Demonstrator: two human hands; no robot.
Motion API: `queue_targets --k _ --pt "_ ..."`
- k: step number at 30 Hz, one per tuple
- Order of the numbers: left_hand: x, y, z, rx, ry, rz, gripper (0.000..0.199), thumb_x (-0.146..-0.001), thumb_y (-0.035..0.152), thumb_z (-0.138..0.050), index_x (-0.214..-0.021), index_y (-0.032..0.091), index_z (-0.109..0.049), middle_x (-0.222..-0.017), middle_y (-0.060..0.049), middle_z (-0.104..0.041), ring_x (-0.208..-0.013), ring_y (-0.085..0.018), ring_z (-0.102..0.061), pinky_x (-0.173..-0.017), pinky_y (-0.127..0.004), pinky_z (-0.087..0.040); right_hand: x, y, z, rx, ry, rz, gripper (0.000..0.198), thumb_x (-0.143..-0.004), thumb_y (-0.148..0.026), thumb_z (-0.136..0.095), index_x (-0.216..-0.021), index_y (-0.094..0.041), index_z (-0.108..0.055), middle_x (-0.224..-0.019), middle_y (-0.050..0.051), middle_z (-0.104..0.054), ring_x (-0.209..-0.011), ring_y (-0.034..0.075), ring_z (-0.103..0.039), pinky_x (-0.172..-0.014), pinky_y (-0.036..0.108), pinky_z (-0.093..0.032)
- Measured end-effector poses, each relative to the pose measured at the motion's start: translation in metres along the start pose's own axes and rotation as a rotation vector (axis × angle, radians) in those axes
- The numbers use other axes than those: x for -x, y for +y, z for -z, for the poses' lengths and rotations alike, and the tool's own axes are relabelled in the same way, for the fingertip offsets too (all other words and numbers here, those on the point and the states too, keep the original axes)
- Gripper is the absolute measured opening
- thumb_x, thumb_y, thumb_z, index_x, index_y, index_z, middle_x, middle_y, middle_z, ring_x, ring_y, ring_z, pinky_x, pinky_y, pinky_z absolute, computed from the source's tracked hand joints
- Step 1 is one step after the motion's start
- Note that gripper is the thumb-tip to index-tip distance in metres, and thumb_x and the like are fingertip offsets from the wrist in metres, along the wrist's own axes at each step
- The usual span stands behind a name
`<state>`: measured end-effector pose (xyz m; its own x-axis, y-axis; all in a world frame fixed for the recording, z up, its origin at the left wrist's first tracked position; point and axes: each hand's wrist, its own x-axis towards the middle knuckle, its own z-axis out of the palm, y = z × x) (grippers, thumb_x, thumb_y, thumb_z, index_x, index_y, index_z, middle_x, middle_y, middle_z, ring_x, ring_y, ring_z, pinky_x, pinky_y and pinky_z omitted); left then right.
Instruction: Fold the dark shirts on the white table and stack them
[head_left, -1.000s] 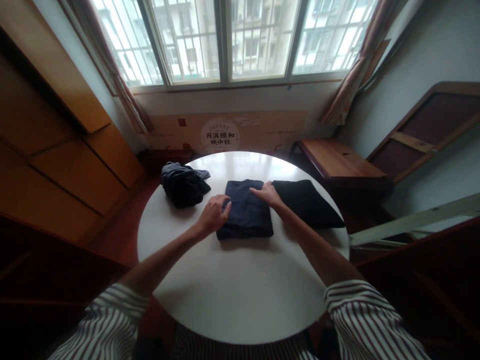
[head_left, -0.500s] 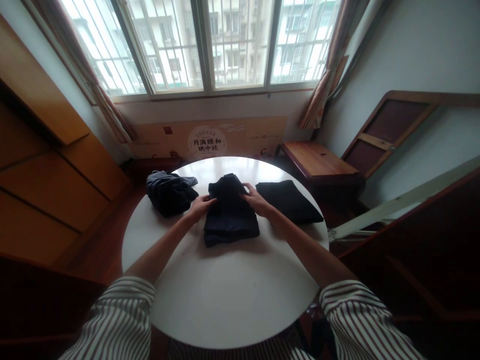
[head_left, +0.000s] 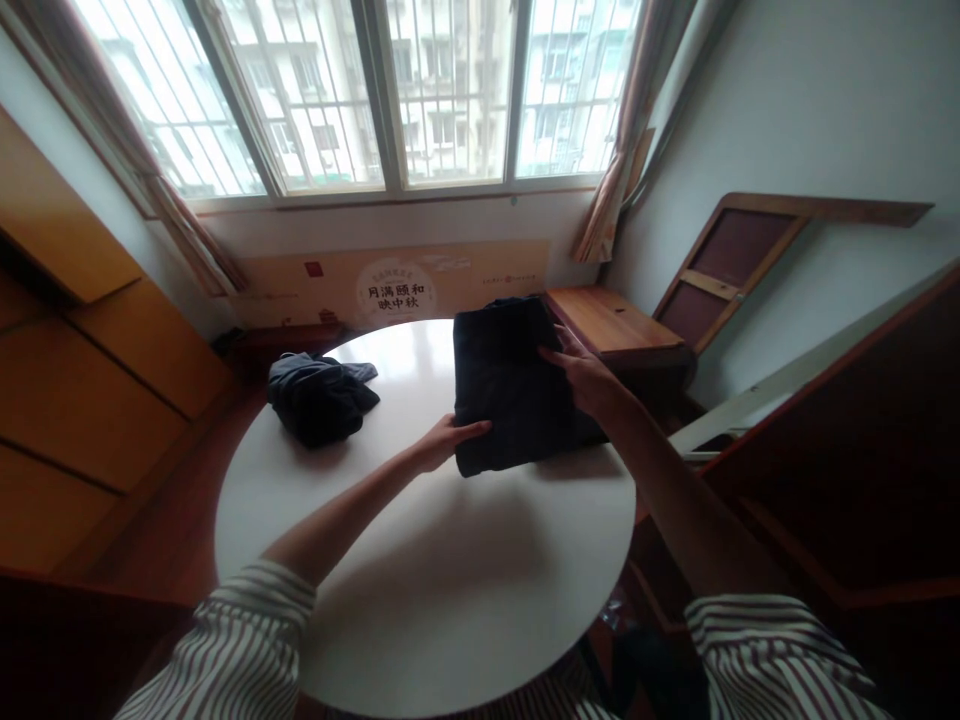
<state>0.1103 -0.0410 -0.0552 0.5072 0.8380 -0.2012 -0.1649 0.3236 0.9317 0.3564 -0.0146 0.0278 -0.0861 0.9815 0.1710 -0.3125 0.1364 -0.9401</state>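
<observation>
A folded dark navy garment (head_left: 510, 385) is held up above the right half of the white round table. My left hand (head_left: 452, 440) grips its lower left edge, thumb on the front and fingers behind. At its upper right edge my right hand (head_left: 581, 370) is closed on the cloth. Behind the held garment, a second folded black garment (head_left: 591, 432) lies on the table, mostly hidden. A crumpled heap of dark and grey clothing (head_left: 319, 398) rests on the left side of the table.
The white round table (head_left: 420, 600) stands in front of me. Beyond it are a wooden side table (head_left: 619, 320), a printed cardboard panel (head_left: 285, 280) and a barred window (head_left: 450, 90). Wooden cabinets (head_left: 67, 400) line the left, and a dark wooden edge (head_left: 840, 430) rises on the right.
Both hands have lifted the folded garment off the middle of the table and carried it right, before the other folded garment. The view has shifted slightly right.
</observation>
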Motion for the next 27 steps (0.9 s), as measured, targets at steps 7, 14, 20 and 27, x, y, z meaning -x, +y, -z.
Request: queue_targets --k 7,14,20,27 --pt "-0.051 -0.006 -0.062 0.192 -0.088 0.143 0.031 -0.076 0.025 -0.080 -0.099 0.009 -0.070 -0.088 -0.010 -0.075 -0.067 -0.016 -0.069 -0.066 -0.026 -0.059 -0.041 -0.010 0.092 0.195 0.071 -0.296 0.043 -0.078 -0.011 -0.065 -0.117 -0.024 -0.052 -0.093 0.002 -0.073 -0.072 0.016 -0.071 -0.073 0.034 -0.061" --pt "-0.062 -0.022 -0.072 0.017 0.059 0.157 0.038 -0.080 0.037 -0.076 -0.107 0.012 -0.067 -0.090 -0.008 -0.074 -0.069 -0.016 -0.068 -0.060 -0.025 -0.056 -0.043 0.036 0.114 0.307 0.060 -0.355 0.040 -0.081 -0.020 -0.068 -0.118 -0.021 -0.054 -0.095 0.004 -0.073 -0.066 0.016 -0.070 -0.071 0.034 -0.060" --pt "-0.053 -0.016 -0.068 -0.224 -0.014 0.146 0.056 -0.078 0.055 -0.073 -0.116 0.015 -0.064 -0.102 -0.011 -0.073 -0.087 -0.022 -0.069 -0.071 -0.030 -0.057 -0.046 0.044 0.122 0.580 0.057 -0.256 0.039 -0.084 -0.024 -0.065 -0.122 -0.020 -0.056 -0.099 0.007 -0.072 -0.080 0.020 -0.071 -0.078 0.038 -0.059" --pt "-0.053 0.009 -0.069 -0.883 0.319 -0.221 0.068 -0.077 0.074 -0.060 -0.105 0.012 -0.066 -0.111 -0.022 -0.067 -0.116 -0.039 -0.057 -0.100 -0.043 -0.044 -0.066 0.036 0.118 0.924 0.150 -0.122 0.053 -0.080 -0.024 -0.070 -0.131 -0.016 -0.057 -0.135 0.015 -0.059 -0.125 0.031 -0.054 -0.111 0.050 -0.038"
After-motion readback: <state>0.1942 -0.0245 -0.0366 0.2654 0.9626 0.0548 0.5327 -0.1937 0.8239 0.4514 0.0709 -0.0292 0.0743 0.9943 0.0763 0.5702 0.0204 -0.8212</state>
